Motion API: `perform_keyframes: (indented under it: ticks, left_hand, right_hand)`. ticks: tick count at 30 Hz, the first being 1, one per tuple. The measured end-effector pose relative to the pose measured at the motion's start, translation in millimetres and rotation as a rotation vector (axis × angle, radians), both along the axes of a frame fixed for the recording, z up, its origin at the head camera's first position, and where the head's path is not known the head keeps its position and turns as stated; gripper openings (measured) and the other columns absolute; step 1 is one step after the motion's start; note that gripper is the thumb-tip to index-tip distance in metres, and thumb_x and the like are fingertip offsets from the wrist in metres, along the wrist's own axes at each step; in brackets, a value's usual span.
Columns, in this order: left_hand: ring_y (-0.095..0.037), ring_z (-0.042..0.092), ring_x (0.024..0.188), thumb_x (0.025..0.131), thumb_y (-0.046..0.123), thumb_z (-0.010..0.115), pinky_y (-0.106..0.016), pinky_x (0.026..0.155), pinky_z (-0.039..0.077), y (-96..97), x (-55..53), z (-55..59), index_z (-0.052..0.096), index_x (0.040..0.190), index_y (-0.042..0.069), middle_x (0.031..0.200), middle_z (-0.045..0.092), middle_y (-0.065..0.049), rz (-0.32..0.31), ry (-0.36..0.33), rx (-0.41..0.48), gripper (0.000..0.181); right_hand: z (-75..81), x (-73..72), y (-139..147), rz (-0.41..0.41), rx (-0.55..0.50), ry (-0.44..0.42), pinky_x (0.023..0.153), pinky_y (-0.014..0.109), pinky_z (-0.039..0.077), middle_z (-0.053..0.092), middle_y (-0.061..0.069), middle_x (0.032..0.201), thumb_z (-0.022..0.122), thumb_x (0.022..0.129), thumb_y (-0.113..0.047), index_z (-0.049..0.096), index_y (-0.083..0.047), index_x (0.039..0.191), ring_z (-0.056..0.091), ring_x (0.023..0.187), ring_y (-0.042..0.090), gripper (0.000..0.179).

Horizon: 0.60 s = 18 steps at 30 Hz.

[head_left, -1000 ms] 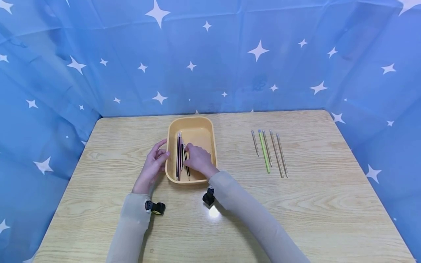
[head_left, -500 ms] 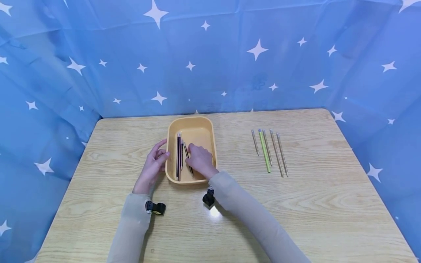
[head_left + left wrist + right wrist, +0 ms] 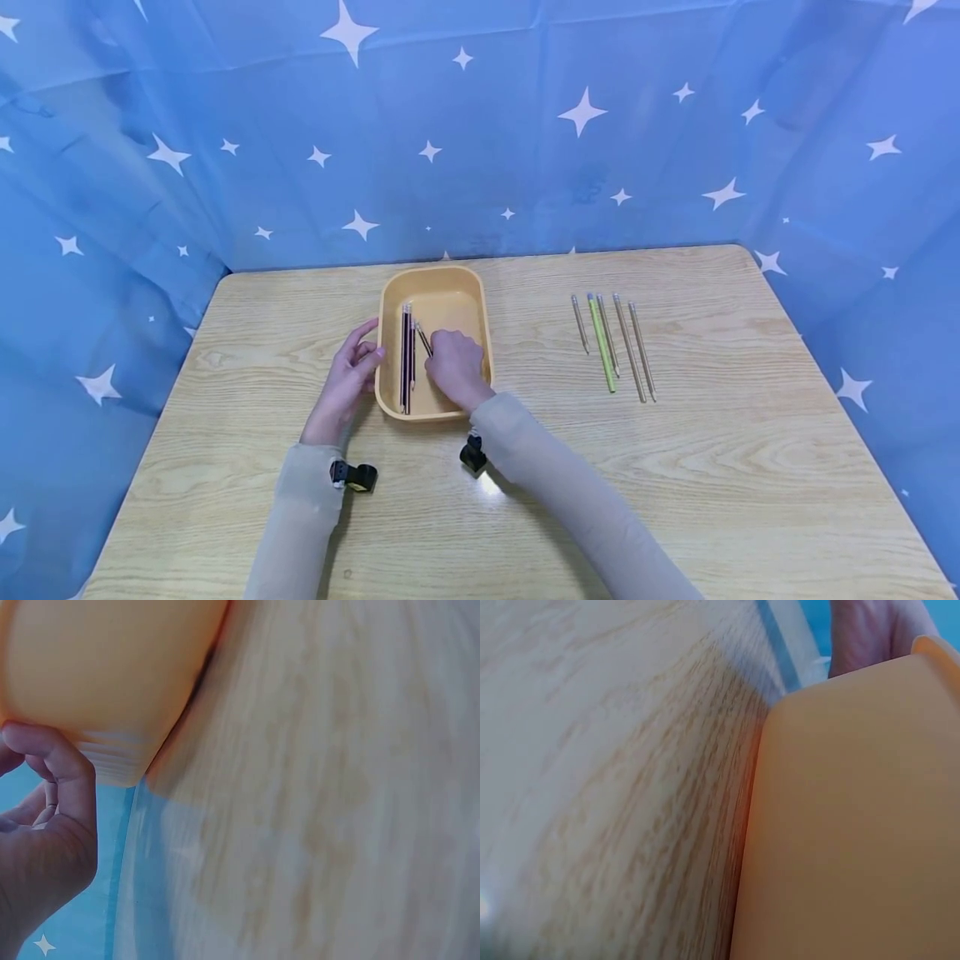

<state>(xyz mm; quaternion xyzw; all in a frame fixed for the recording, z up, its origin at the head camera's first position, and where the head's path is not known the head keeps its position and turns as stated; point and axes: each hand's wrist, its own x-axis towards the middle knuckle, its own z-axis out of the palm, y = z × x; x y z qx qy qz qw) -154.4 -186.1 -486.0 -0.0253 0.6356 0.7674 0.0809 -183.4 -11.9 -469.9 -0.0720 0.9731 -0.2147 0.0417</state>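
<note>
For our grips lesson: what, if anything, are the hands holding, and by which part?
Left hand: tray, by its left rim. Right hand: possibly a pencil, but its grip is hidden.

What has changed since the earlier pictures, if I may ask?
The near end of the rightmost dark pencil in the tray has swung right, and the right hand now hides that end; any grip is hidden. The left hand, tray and other pencils stayed put.

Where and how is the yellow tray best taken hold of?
I'd grip the yellow tray by the middles of both long walls, one hand coming from each side: it sits flat, its walls stand raised, and the left hand touches the left one.
</note>
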Motion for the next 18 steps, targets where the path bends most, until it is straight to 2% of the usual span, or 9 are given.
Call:
perform_keyframes:
  ticks: [9, 13, 18]
  left_hand:
    - [-0.017, 0.056, 0.07, 0.089, 0.002, 0.05, -0.037, 0.054, 0.054, 1.1, 0.7, 0.6, 0.033, 0.137, 0.017, 0.097, 0.046, -0.013, 0.006, -0.009, -0.007, 0.052]
    - [-0.018, 0.057, 0.07, 0.089, 0.004, 0.051, -0.035, 0.053, 0.054, 1.4, 1.7, 0.4, 0.033, 0.136, 0.017, 0.098, 0.046, -0.014, 0.006, -0.011, -0.003, 0.052]
    - [-0.018, 0.057, 0.071, 0.089, 0.005, 0.051, -0.035, 0.053, 0.054, 1.5, 1.8, 1.0, 0.033, 0.137, 0.017, 0.097, 0.047, -0.013, 0.004, -0.007, -0.002, 0.052]
  right_hand:
    - [-1.0, -1.5, 1.4, -0.033, 0.021, -0.027, 0.038, 0.033, 0.037, 0.051, -0.001, 0.056, 0.066, 0.069, -0.016, 0.048, -0.016, 0.053, 0.05, 0.055, 0.018, 0.024]
    - [-1.6, -1.4, 1.5, -0.031, 0.031, -0.045, 0.039, 0.033, 0.038, 0.051, -0.001, 0.056, 0.066, 0.07, -0.019, 0.048, -0.015, 0.055, 0.05, 0.055, 0.018, 0.024]
    - [-2.3, -1.2, 1.7, -0.036, 0.019, -0.027, 0.041, 0.033, 0.039, 0.052, -0.002, 0.058, 0.066, 0.074, -0.018, 0.053, -0.015, 0.059, 0.051, 0.057, 0.017, 0.019]
